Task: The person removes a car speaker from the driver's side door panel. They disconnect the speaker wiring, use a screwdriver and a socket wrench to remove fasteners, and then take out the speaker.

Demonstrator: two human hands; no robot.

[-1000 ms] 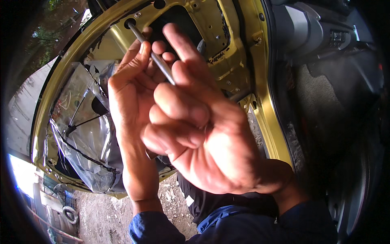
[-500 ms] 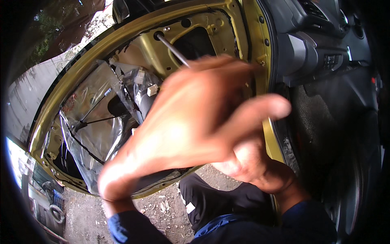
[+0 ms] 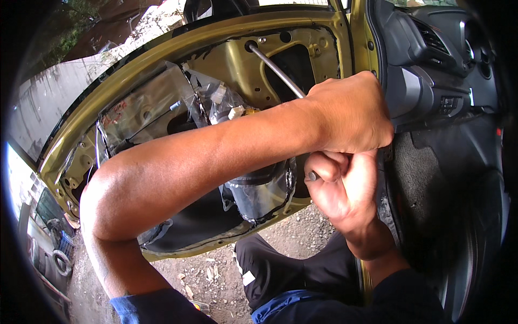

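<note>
A long grey metal rod (image 3: 280,73) slants from a round hole in the upper part of the stripped gold car door (image 3: 232,67). Its lower end goes behind my left hand (image 3: 350,110), which is closed around it with the fingers turned away from view. Just below, my right hand (image 3: 342,186) is closed in a fist, and a round grey bar end sticks out between its fingers. The two hands touch or nearly touch. The link between that bar end and the long rod is hidden. My left forearm crosses in front of the door.
Clear plastic sheeting (image 3: 145,110), cables and a white connector (image 3: 236,112) hang on the door's inner side. To the right are the dark dashboard (image 3: 426,54) and car floor (image 3: 426,167). Gravel (image 3: 216,275) lies below, with a tire (image 3: 61,263) at the far left.
My left hand has moved up and to the right, from an open-thumbed blur to closed on the rod. The door has shifted rightward in view, and more of my right fist shows.
</note>
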